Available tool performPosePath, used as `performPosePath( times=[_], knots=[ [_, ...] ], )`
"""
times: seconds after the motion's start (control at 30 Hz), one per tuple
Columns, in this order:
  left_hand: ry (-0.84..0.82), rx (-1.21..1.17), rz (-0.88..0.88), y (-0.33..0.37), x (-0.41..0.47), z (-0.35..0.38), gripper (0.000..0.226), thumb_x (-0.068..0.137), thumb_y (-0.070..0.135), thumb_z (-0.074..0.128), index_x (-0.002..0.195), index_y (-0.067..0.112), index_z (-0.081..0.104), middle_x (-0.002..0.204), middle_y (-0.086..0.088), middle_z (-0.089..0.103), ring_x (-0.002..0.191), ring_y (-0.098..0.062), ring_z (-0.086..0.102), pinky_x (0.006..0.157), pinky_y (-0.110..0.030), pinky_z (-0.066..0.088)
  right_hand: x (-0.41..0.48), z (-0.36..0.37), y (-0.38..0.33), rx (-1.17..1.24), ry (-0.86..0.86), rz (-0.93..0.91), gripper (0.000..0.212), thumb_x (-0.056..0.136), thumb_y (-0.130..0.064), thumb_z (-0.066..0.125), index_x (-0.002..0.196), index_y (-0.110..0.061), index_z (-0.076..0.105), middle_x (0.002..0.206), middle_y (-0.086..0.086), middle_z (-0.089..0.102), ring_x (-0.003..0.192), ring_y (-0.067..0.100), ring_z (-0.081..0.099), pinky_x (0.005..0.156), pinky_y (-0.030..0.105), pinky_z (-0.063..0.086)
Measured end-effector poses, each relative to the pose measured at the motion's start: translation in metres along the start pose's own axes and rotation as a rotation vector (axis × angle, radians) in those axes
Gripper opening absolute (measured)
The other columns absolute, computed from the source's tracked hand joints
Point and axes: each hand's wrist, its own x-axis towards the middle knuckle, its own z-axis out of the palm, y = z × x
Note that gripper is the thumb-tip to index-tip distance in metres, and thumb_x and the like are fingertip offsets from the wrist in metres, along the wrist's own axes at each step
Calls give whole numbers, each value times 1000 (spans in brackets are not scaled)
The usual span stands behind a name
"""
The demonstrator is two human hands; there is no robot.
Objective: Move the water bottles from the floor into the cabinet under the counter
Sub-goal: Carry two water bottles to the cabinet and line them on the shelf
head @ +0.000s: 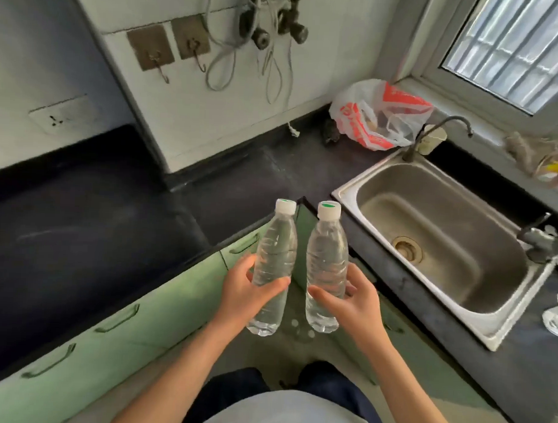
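Currently L hand [246,294] is gripping left btl [275,252], R hand [355,305] gripping right btl [326,260], fingers [245,267] curled round lower body; prob full, heavy-ish, thin-walled, slick.

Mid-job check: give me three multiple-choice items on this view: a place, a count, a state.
1. Where is the plastic bag? A in the sink; B on the counter by the window; C on the floor.
2. How many water bottles are held? A one; B two; C four.
3. The caps are: A missing; B lying on the floor; C on the necks.
B: it lies in the counter corner. B: left hand and right hand grip one each. C: white caps top both.
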Motion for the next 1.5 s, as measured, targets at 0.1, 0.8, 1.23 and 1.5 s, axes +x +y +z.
performPosePath(
  times=[0.1,0.8,1.23,1.5],
  knots=[
    [176,-50,-89,-27,-32,-15,26,68,26,85,89,27,70,85,6,72,78,-7,68,70,-29,57,0,22,7,-50,-162,-5,42,73,-12,87,109,-17,67,95,-3,76,86,14,74,77,39,62],
    [1506,-371,-343,-49,-357,-4,20,72,1,83,85,5,69,56,23,61,53,8,55,53,-5,39,-167,133,-24,-127,-1321,-236,31,77,-9,83,103,-15,67,89,-4,76,81,9,72,68,19,55],
    [1913,-569,-641,-156,-625,1,22,69,21,87,87,27,75,80,9,75,73,-4,68,71,-28,57,-447,231,46,-345,-1764,-286,37,72,-6,85,102,-21,68,87,-7,75,78,4,71,64,11,50],
    [2091,-534,-704,-202,-739,-60,24,69,23,86,90,23,74,81,8,72,67,5,60,62,-8,45,-584,318,46,-344,-1919,-373,41,70,-5,86,104,-20,67,91,-6,75,82,6,71,70,15,52]
  ],
)
